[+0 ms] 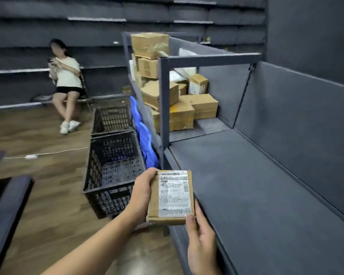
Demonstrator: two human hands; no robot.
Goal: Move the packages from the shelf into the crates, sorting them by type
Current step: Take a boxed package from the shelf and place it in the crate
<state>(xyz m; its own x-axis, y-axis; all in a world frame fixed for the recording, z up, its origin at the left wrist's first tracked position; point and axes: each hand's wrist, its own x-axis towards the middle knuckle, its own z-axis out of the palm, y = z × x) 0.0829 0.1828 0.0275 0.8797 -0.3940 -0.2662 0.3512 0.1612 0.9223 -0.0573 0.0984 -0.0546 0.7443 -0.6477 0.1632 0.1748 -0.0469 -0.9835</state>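
A small flat cardboard package (154,203) with a white shipping label hangs in the air over the front edge of the grey shelf (246,195). My left hand (141,197) grips its left side, thumb over the top corner. My right hand (200,249) pinches its lower right corner. Just left of the package stands the near black crate (99,175) on the floor, and a second black crate (111,118) stands behind it. More cardboard boxes (181,108) and white soft parcels (175,76) are piled on the far shelf section.
Blue plastic pieces (145,143) lean between the crates and the shelf. A person (66,82) sits on a chair at the back left. A white cable (48,153) lies across the wooden floor. A dark grey shelf edge (6,215) juts in at the lower left.
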